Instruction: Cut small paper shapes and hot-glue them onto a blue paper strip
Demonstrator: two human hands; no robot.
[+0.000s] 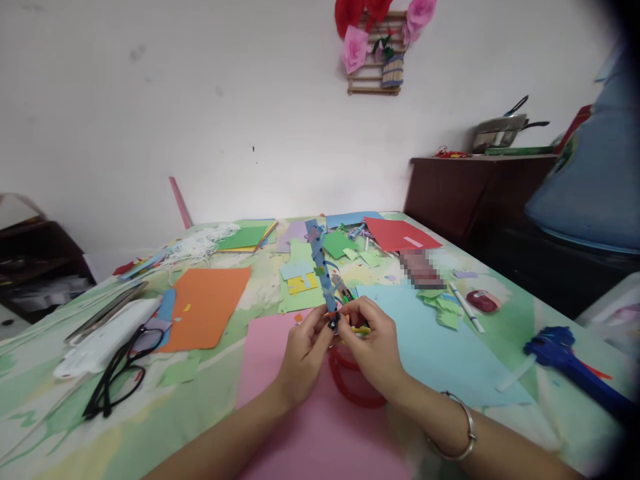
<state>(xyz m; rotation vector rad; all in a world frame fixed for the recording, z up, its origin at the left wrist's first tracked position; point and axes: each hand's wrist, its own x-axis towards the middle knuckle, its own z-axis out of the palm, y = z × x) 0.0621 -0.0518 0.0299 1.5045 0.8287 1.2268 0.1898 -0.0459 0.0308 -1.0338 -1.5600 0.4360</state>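
Observation:
Both hands meet over a pink paper sheet [320,427] at the near middle of the table. My left hand [306,350] pinches the lower end of a blue paper strip [319,257] that stands up and carries small dark dots and paper bits. Against the same end, my right hand [373,340] has its thumb and fingers pressed together. A small black piece [333,323] shows between the fingertips. Red scissor handles [363,393] lie under my right hand on the pink sheet.
Black glasses [117,373], a white case [107,337] and orange paper [210,307] lie left. Light blue paper [430,340], a white marker [467,308] and a blue tool [575,367] lie right. Red paper [400,233] and green scraps are farther back.

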